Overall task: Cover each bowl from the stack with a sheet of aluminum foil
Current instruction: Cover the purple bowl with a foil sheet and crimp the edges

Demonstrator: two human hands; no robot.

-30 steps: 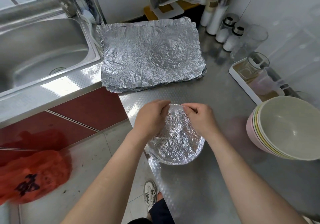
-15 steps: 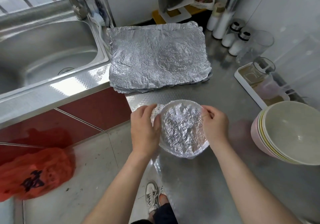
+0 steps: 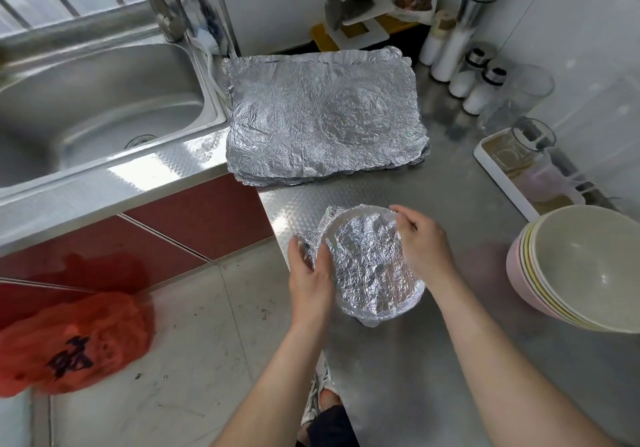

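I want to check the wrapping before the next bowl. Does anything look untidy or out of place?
Yes. On the foil-covered bowl, a crumpled flap of foil sticks out on the left, not pressed against the rim. The left hand grips it; the right hand holds the bowl's right edge.

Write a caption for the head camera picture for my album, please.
Left hand and right hand crimp the edges of the foil-covered bowl; the bowl stack sits nearby.
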